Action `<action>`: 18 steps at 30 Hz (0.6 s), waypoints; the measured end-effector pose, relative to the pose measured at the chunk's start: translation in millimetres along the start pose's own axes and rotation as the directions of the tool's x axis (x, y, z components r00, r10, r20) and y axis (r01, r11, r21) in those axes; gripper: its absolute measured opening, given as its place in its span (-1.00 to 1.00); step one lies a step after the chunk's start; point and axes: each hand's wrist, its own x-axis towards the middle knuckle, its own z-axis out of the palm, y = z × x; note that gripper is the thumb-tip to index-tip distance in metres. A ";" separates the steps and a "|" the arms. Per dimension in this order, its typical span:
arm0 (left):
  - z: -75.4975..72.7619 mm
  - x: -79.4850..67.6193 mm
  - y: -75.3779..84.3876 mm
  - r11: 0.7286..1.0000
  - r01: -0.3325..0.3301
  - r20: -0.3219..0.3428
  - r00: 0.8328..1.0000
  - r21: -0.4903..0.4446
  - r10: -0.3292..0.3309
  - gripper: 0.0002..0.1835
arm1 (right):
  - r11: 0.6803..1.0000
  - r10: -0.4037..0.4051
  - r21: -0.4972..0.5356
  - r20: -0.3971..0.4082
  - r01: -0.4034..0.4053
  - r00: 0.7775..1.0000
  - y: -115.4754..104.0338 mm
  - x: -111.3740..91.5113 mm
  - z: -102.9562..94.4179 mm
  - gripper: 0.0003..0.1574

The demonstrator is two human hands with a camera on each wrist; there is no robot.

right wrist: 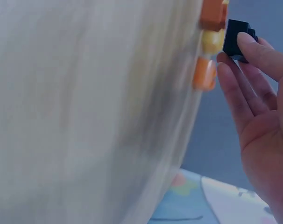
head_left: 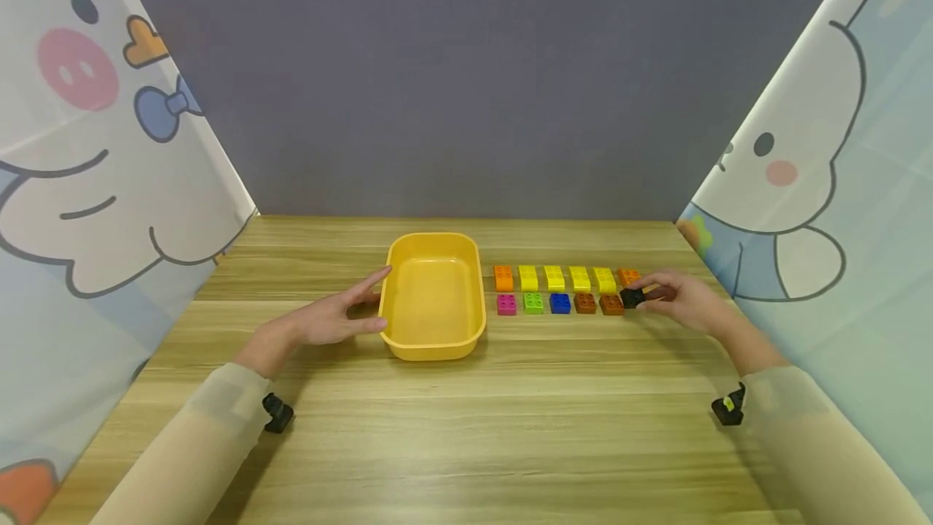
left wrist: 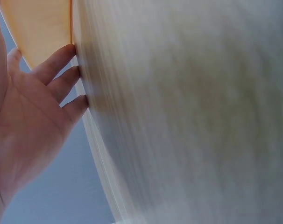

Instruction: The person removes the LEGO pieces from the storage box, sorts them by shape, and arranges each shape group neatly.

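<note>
My right hand point(head_left: 681, 298) pinches a black toy building brick point(head_left: 632, 298) between thumb and fingertips, at the right end of two rows of bricks. In the right wrist view the black brick point(right wrist: 236, 38) appears held just off the table. Beside it are a brown brick point(head_left: 612, 304) and an orange brick point(head_left: 628, 275), the latter partly hidden by the hand. My left hand point(head_left: 331, 318) rests thumb and fingertips against the left side of a yellow tub point(head_left: 432, 337), fingers spread and fairly straight. Nothing lies in the tub.
The back row also has several yellow bricks point(head_left: 554, 278) and an orange brick point(head_left: 503, 278). In front stand magenta point(head_left: 506, 304), lime green point(head_left: 534, 303), blue point(head_left: 560, 303) and another brown brick point(head_left: 585, 303). A grey panel point(head_left: 466, 104) closes the wooden table's point(head_left: 466, 428) far edge.
</note>
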 end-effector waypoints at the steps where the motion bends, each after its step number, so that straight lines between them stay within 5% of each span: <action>1: 0.0 -0.2 0.2 1.000 -0.002 0.000 1.000 -0.003 0.002 0.07 | 1.000 0.008 -0.008 0.008 -0.008 1.000 4.3 -1.4 -0.5 -0.56; 18: 0.3 0.2 1.3 1.000 -0.018 0.000 1.000 -0.008 0.018 0.09 | 0.996 0.015 -0.092 0.043 -0.011 0.999 31.6 -2.2 -0.3 -0.57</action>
